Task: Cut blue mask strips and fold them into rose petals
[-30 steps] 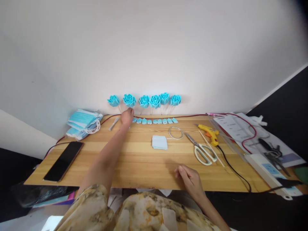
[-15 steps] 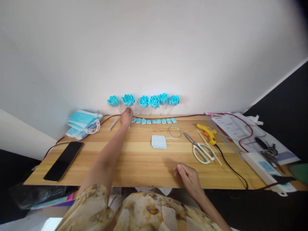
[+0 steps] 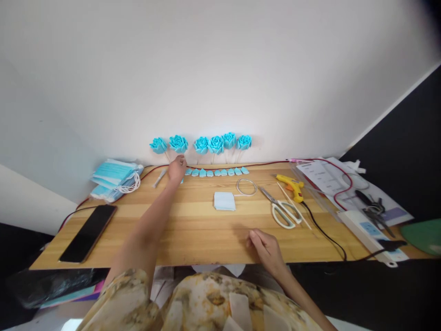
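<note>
At the back of the table my left hand [image 3: 177,168] is closed around the thin stem just below a blue paper-like flower [image 3: 178,143]; the fingertips are partly hidden. More blue flowers [image 3: 216,145] on pale stems lean against the wall, to both sides of it. Just right of this hand runs a row of small folded blue petals [image 3: 210,173]. Near the front edge my right hand [image 3: 266,248] rests on the wood with fingers curled in, and nothing shows in it. Ahead of it lies a stack of pale blue squares [image 3: 224,201].
White-handled scissors [image 3: 284,214], a yellow glue gun [image 3: 291,186], a thin stick [image 3: 292,204] and a coil of wire [image 3: 246,186] lie right of centre. A power strip [image 3: 370,236] is at far right. On the left are face masks [image 3: 115,177] and a phone [image 3: 87,234].
The view has shifted slightly, so everything sits a little further left. Both hands keep nearly the same place on the table, the left at the flower's stem.
</note>
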Demonstrator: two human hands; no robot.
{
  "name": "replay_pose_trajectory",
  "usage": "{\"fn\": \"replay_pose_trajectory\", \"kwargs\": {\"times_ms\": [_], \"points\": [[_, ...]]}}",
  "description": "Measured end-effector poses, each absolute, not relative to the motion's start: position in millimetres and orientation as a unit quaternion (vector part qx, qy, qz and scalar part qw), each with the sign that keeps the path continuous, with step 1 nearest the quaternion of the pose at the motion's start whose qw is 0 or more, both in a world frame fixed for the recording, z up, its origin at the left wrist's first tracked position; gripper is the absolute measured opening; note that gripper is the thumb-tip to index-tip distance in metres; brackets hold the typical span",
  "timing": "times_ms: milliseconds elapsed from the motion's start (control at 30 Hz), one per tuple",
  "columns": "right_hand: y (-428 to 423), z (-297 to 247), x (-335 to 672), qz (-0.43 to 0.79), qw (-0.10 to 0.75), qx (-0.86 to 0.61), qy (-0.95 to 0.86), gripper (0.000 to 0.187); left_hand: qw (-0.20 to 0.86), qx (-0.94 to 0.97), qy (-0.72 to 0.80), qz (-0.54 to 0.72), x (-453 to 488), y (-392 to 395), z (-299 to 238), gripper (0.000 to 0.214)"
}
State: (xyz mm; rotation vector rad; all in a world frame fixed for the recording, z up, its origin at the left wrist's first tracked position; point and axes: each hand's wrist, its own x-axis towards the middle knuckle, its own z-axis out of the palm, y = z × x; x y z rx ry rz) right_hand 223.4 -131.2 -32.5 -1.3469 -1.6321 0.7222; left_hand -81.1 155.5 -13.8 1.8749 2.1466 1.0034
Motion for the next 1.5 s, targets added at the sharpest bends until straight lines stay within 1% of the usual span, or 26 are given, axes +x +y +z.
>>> {"fn": "replay_pose_trajectory", "kwargs": {"times_ms": [200, 400, 567, 767, 1000, 1300, 1500], "points": [[-130, -34, 223, 0.287, 0.44, -0.537, -0.661, 0.049, 0.056, 0.627, 0.71, 0.316, -78, 137, -9, 0.029], [-131, -33, 224, 0.282, 0.441, -0.532, -0.666, 0.048, 0.066, 0.667, 0.679, 0.299, -48, 139, -1, 0.024], [-132, -35, 224, 0.282, 0.437, -0.536, -0.665, 0.048, 0.058, 0.664, 0.681, 0.303, -27, 161, 5, 0.032], [-133, -39, 225, 0.274, 0.436, -0.535, -0.669, 0.049, 0.047, 0.657, 0.694, 0.291, -17, 179, 0, 0.03], [-133, -36, 225, 0.283, 0.428, -0.536, -0.671, 0.048, 0.032, 0.65, 0.703, 0.286, -19, 183, -3, 0.037], [-132, -34, 224, 0.276, 0.437, -0.532, -0.671, 0.047, 0.032, 0.645, 0.71, 0.281, -20, 180, -6, 0.036], [-132, -34, 224, 0.283, 0.436, -0.533, -0.668, 0.048, 0.033, 0.648, 0.706, 0.285, -21, 180, 3, 0.041]]}}
